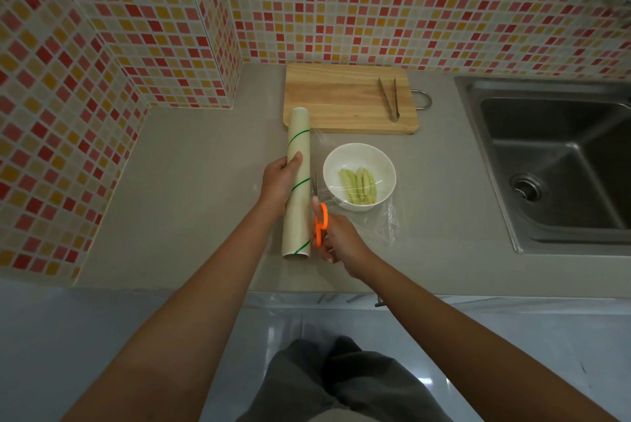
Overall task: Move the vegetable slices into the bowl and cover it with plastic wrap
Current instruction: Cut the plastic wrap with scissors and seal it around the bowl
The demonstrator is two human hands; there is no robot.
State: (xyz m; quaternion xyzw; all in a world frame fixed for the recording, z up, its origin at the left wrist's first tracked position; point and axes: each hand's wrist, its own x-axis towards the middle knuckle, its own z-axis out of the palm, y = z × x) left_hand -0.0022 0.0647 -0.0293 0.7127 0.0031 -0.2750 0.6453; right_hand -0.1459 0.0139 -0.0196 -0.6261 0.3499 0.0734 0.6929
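A white bowl [341, 162] stands on the grey counter with pale green vegetable slices [358, 184] inside. Clear plastic wrap [382, 217] is stretched from the roll over the bowl and lies crumpled on the counter to the bowl's near right. The plastic wrap roll [297, 145], cream with green stripes, lies left of the bowl; my left hand [278, 182] grips its middle. My right hand [338, 237] holds orange-handled scissors [320, 222], their blades pointing away between the roll and the bowl, at the film.
A wooden cutting board [341, 101] with metal tongs [389, 97] on it lies behind the bowl. A steel sink [563, 162] is set in the counter at the right. Tiled walls close off the back and left. The counter's front edge runs below my hands.
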